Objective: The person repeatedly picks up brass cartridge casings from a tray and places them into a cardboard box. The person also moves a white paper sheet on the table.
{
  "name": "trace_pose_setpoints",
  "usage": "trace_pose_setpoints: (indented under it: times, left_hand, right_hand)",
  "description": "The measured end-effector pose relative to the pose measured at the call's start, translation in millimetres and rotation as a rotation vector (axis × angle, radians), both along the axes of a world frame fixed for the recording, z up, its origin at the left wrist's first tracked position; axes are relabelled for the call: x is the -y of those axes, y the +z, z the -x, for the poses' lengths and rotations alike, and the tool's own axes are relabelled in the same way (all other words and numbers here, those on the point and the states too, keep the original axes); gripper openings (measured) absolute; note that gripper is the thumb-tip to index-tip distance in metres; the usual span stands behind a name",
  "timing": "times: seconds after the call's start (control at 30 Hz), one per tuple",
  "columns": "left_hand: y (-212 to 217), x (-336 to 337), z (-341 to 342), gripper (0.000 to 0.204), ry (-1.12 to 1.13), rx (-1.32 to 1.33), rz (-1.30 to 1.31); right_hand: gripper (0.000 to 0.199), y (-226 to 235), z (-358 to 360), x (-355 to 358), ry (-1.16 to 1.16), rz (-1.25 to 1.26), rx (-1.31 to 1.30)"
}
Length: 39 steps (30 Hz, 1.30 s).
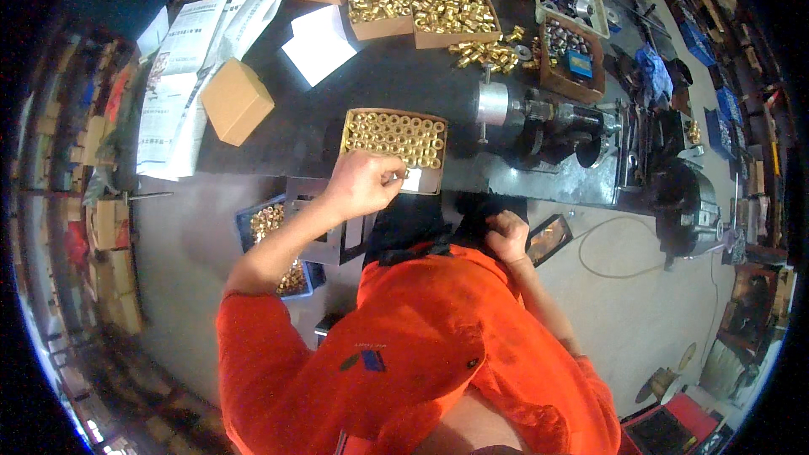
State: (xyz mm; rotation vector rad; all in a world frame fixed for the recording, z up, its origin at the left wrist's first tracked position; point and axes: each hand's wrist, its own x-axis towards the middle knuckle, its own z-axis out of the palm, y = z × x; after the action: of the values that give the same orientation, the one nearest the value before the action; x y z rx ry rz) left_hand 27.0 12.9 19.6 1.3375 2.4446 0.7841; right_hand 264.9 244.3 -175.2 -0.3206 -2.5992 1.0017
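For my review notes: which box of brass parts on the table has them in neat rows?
The near box, with the left hand over its near-left corner. Its parts stand in rows; the two boxes farther back hold loose heaps.

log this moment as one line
left hand: over box, hold unclear | right hand: apart from box | brass fittings: rows in box

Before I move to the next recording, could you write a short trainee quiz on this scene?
1. True or false: the person's left grip is over the open cardboard box of ring-shaped brass fittings in rows.
2. The loose pile of yellow metal fittings lies on: A) the grey floor; B) the black tabletop; C) the person's lap.
3. On which side of that box is the silver-coloured metal cylinder?

Key: 1 true; 2 B; 3 right.
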Motion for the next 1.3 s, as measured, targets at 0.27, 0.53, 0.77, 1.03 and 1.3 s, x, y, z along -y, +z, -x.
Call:
trace_pose_setpoints:
  times: [0.27, 0.53, 0.77, 1.03, 1.3]
  left_hand:
    - [-15.9, -8.5, 0.7, 0.008, -0.013, -0.134, 0.106]
    - [-12.4, -12.3, -1.5, 0.012, -0.015, -0.185, 0.179]
    - [-9.2, -9.6, 3.3, 0.011, -0.064, -0.183, 0.200]
    - [-7.0, -12.8, 4.6, 0.012, -0.119, -0.226, 0.237]
    - [10.5, -16.0, 15.9, 0.017, -0.244, -0.143, 0.301]
  right_hand:
    - [0.019, 1.1, 0.0, 1.3, -0.014, -0.004, -0.032]
    - [0.017, 2.3, 2.3, 2.7, -0.026, -0.024, -0.071]
    - [0.018, -0.1, 0.3, 0.9, -0.016, 0.013, -0.015]
    - [0.020, 5.5, 1.0, 1.9, -0.035, 0.015, 0.035]
    - [0.019, 0.4, 2.7, 2.4, -0.031, -0.008, -0.051]
